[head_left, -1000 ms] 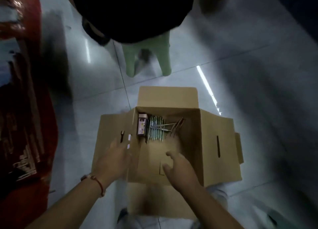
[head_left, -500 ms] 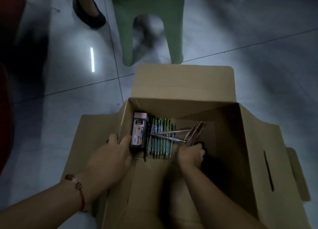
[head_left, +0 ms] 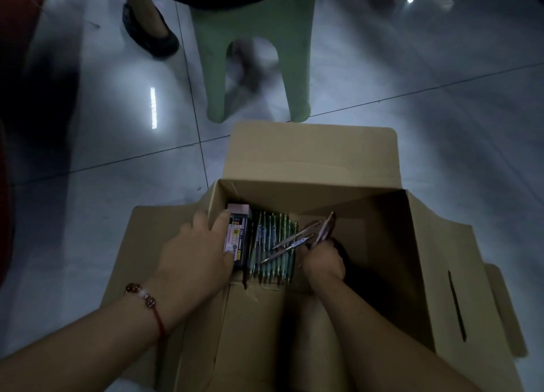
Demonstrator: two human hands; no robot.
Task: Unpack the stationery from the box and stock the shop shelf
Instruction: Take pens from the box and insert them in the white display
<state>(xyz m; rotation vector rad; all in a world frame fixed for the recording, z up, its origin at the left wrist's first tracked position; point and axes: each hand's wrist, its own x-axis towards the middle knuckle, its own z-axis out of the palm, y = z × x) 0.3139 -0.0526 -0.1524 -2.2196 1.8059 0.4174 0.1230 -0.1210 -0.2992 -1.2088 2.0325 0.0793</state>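
Kneeling-height view down into an open cardboard box [head_left: 318,162] on a grey tiled floor [head_left: 103,144], flaps folded out on all sides. Left hand [head_left: 194,253], centre-left of frame, rests over the box's left wall, thumb inside against a pink-and-black packet [head_left: 237,235] standing at the inner left edge; fingers lie outside on the flap, straight, not curled round anything. Just right of the packet, a flat row of green pens [head_left: 269,244] lies side by side on the box bottom. Right hand [head_left: 322,259], centre of frame, is down inside the box at the row's right edge, fingers curled and clamped on a small bunch of brownish pens [head_left: 322,227] that fan up and right from the fist. Two or three loose pens [head_left: 290,244] lie slantwise across the green row, touching the right hand's knuckles. Beaded bracelet [head_left: 144,296] on left wrist. Upper centre: green plastic stool [head_left: 253,38]; a dark shoe [head_left: 150,29] beside it, upper left.
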